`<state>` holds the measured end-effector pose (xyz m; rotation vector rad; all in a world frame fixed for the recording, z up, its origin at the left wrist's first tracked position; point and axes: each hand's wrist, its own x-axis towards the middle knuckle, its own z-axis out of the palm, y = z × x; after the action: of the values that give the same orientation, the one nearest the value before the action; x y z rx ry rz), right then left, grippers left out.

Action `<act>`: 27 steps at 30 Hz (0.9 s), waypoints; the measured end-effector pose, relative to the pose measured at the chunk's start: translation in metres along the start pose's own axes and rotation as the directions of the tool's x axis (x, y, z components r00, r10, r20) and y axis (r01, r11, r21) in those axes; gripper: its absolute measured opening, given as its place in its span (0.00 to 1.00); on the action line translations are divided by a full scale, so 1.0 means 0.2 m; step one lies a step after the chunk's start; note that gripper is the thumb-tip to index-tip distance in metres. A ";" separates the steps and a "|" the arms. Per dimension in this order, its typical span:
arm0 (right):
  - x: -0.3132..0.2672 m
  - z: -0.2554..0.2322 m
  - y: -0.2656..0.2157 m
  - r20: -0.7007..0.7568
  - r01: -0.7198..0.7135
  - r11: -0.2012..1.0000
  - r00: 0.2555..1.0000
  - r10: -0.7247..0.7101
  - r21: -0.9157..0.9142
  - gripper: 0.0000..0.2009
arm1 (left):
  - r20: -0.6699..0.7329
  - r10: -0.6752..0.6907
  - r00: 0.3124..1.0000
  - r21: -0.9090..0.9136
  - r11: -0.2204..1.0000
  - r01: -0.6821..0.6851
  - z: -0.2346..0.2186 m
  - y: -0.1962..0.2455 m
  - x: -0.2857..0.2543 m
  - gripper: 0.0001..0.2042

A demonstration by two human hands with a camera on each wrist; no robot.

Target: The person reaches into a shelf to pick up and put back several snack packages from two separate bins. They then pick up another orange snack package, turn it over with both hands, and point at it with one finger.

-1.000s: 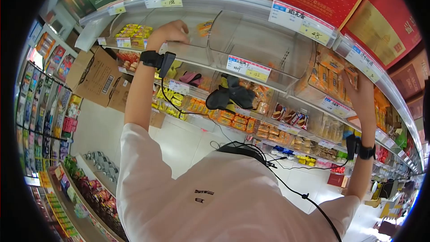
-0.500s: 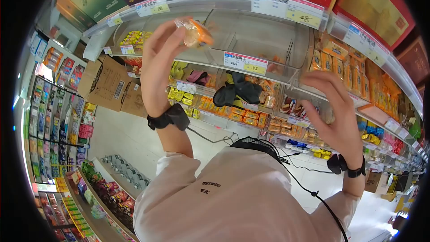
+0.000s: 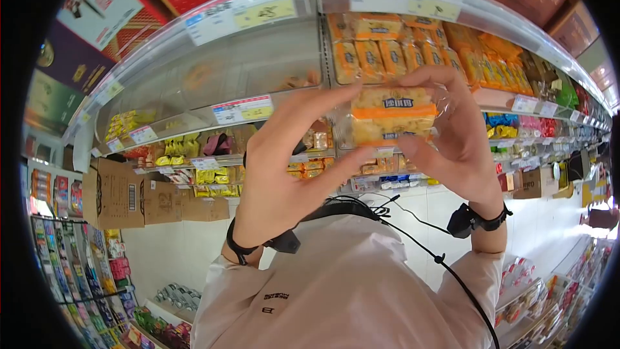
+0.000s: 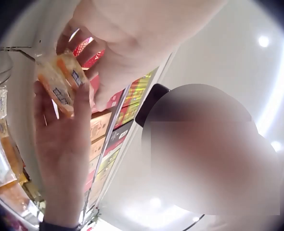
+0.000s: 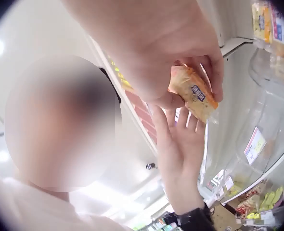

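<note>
Both hands hold a snack cake packet (image 3: 392, 117) in front of the shelf. Its clear wrapper has an orange band and dark blue lettering, with lumpy pale yellow pieces inside. My right hand (image 3: 445, 139) grips its right side, thumb below and fingers above. At the other end, my left hand (image 3: 294, 145) has thumb and forefinger at the lower and upper corners. The left wrist view shows the packet (image 4: 62, 82) between the two hands. In the right wrist view, the fingers of the right hand curl round the packet (image 5: 195, 94), with the left hand (image 5: 183, 149) beneath.
Behind the packet, a clear bin (image 3: 384, 58) holds similar orange packets. To its left stands another clear bin (image 3: 226, 64) with a price tag (image 3: 242, 110) on its front. Cardboard boxes (image 3: 116, 194) stand at the left. Lower shelves carry yellow and orange packets.
The left hand reached into the left-hand bin, then lifted out the snack cake packet. Now the packet is farther right, and the right hand has come from the right-hand bin to grip it too.
</note>
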<state>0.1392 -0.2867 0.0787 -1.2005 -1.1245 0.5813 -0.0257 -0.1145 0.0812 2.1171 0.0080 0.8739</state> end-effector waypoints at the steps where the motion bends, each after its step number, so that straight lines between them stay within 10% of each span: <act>1: -0.03 -0.02 0.02 -0.022 0.007 1.000 1.000 -0.007 0.004 0.30 | 0.025 -0.029 0.999 -0.025 0.999 0.030 0.03 -0.01 0.00 0.30; 5: -0.10 -0.13 -0.02 0.006 0.185 0.791 0.975 -0.223 -0.584 0.25 | 0.057 -0.029 0.998 -0.028 0.999 0.031 0.12 -0.04 0.02 0.28; 8: -0.14 -0.17 -0.09 -0.003 0.074 0.698 0.994 -0.108 -0.712 0.23 | 0.086 -0.004 0.996 -0.006 1.000 0.005 0.18 -0.02 0.04 0.27; 15: -0.06 -0.32 -0.04 -0.064 0.090 0.508 0.959 -0.278 -0.857 0.18 | 0.025 0.087 0.996 0.091 0.992 -0.089 0.04 -0.06 0.01 0.10; 16: -0.04 -0.36 -0.03 -0.106 0.054 0.518 0.956 -0.275 -0.853 0.18 | -0.037 -0.067 0.997 0.052 0.996 0.069 0.00 -0.01 -0.01 0.04; 23: 0.09 -0.52 0.06 -0.172 -0.005 0.534 0.949 -0.263 -0.845 0.19 | -0.246 -0.325 0.913 0.016 0.941 0.339 -0.53 -0.17 -0.08 0.06; 27: 0.15 -0.57 0.04 -0.132 -0.037 0.433 0.973 -0.191 -0.901 0.21 | -0.235 -0.255 0.938 0.330 0.887 0.324 -0.72 -0.31 -0.09 0.10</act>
<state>0.2544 -0.3069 0.0863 -2.0672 -1.3238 -0.3508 -0.1072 0.0215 0.0871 2.2817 0.6166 0.9361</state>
